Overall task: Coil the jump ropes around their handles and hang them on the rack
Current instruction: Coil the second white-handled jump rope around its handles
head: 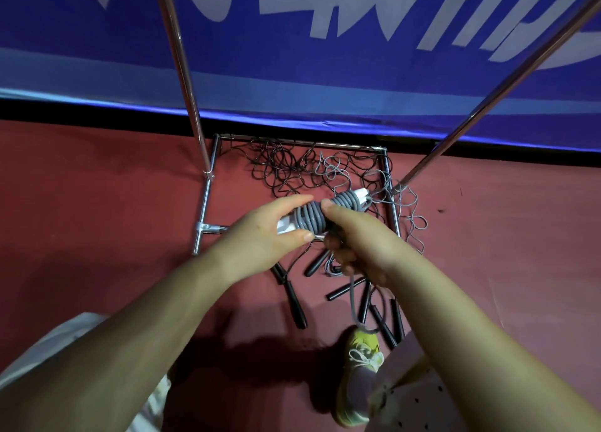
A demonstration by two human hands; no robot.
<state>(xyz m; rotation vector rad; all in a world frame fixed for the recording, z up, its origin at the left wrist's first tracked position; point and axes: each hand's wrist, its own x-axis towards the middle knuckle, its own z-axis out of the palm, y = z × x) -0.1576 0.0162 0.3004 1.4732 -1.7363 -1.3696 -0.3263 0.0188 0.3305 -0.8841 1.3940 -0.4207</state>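
A grey jump rope (312, 218) is wound in thick coils around its white handles (361, 193). My left hand (270, 233) grips the left end of the bundle, thumb under and fingers over. My right hand (349, 236) pinches the rope at the middle of the coil, and a loose grey strand (353, 298) hangs from it toward the floor. Behind lies a tangle of black ropes (286, 168) and more grey rope (409, 210) inside the base of the metal rack (206, 200). Several black handles (294, 301) lie on the red floor below my hands.
Two chrome rack poles rise from the base, the left pole (182, 73) and the right pole (507, 86). A blue banner (325, 73) runs along the back. My shoe (357, 376) stands on the red floor (97, 187) near the black handles.
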